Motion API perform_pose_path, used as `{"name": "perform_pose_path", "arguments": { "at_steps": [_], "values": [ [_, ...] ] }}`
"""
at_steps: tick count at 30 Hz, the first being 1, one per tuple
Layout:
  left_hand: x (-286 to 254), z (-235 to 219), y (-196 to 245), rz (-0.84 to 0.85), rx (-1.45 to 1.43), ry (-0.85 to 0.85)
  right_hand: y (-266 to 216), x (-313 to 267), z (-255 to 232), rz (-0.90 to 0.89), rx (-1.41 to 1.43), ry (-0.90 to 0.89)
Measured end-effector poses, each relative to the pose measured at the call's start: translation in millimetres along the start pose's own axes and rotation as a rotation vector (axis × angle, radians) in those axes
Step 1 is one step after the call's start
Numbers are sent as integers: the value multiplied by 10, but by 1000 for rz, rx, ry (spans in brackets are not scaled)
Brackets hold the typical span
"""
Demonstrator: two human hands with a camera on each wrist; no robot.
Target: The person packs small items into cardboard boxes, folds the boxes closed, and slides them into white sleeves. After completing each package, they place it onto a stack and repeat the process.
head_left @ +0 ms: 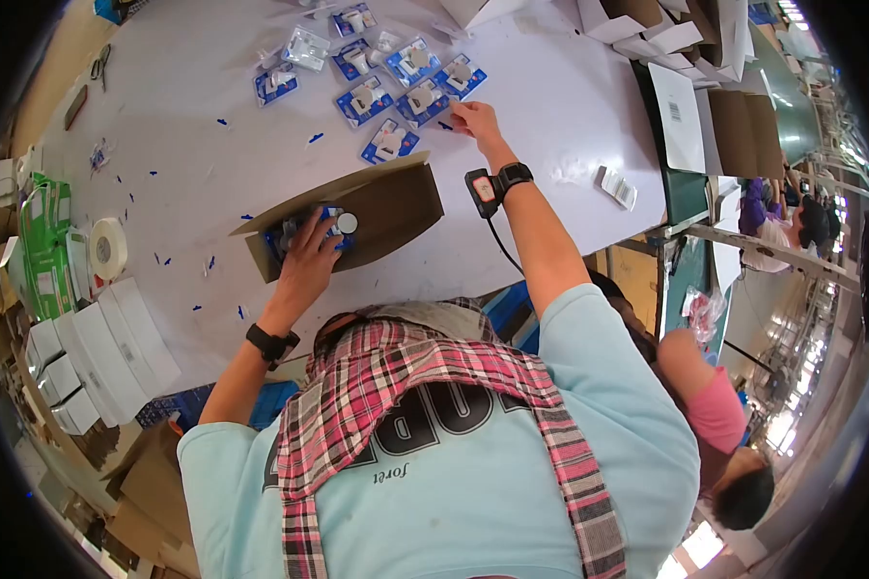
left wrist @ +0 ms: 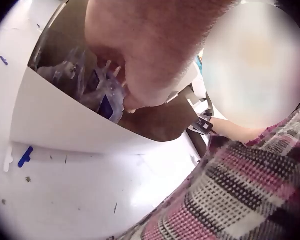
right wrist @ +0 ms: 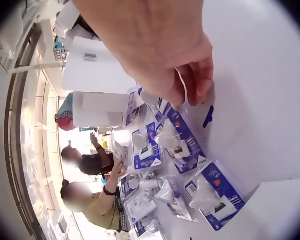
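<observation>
An open cardboard box (head_left: 396, 207) lies near the table's front edge with several clear-and-blue blister packs (left wrist: 102, 102) inside. My left hand (head_left: 307, 256) reaches into it, fingers and thumb bent round one of these packs; the box wall hides part of them in the left wrist view. Farther forward, my right hand (head_left: 478, 124) pinches the near edge of a blister pack (head_left: 422, 101) that holds a white round-headed item. More such packs lie around it, among them one nearer the box (head_left: 389, 142) and one behind (head_left: 461, 75).
Small blue plastic tabs (head_left: 316, 138) are scattered over the white table (head_left: 550, 125). A roll of tape (head_left: 107, 247) and white boxes (head_left: 116, 338) stand at the left. Opened cartons (head_left: 681, 111) line the right edge. Other people (right wrist: 102, 200) are around the table.
</observation>
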State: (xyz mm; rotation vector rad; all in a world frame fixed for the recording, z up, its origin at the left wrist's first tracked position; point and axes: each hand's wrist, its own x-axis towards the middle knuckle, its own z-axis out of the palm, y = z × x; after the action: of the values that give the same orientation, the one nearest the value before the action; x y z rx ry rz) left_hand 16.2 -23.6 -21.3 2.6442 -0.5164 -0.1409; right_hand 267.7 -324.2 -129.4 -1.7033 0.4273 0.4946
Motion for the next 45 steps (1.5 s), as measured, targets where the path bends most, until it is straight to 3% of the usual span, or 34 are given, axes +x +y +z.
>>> {"name": "perform_pose_path", "arguments": {
  "at_steps": [5,9,11,15,17,19,22,25,26,29,30,33,37,38,41,43,45],
  "values": [
    [-8,24,-34,6,27,-7,-286,-336,-24,-188,361,-177],
    [-26,100,-65,9,24,21,-683,-1211,-242,-481,408,-177],
    [-37,112,-81,7,37,17,-837,-1713,-338,-518,516,-249],
    [-48,187,-145,36,49,45,-932,-2475,-157,-449,319,-507],
    [-33,130,-116,36,25,42,-713,-2506,129,-411,84,-515],
    [-37,163,-138,41,32,62,-435,-2355,444,-503,-359,-359],
    [-30,145,-114,27,39,61,-144,-2165,869,-763,-535,-256],
    [-30,161,-128,33,60,47,252,-1980,1210,-947,-529,-226],
    [-28,166,-141,40,70,45,335,-1986,1259,-961,-567,-295],
    [60,20,47,-81,-124,142,271,-2108,1297,-896,-621,-316],
    [108,-31,101,-60,-141,147,270,-2098,1298,-822,-648,-357],
    [241,-7,177,19,-155,128,278,-2105,1297,-827,-566,-371],
    [282,156,76,74,-98,78,107,-2078,1053,-791,-618,-603],
    [273,144,86,72,-97,75,14,-2132,887,-689,-721,-661],
    [248,142,73,51,-163,91,-555,-2137,408,-510,-427,-832],
    [275,100,111,25,-180,81,-868,-1975,31,-225,-60,-810],
    [295,91,127,7,-184,76,-853,-1453,-282,-356,-21,-538]
  ]
}}
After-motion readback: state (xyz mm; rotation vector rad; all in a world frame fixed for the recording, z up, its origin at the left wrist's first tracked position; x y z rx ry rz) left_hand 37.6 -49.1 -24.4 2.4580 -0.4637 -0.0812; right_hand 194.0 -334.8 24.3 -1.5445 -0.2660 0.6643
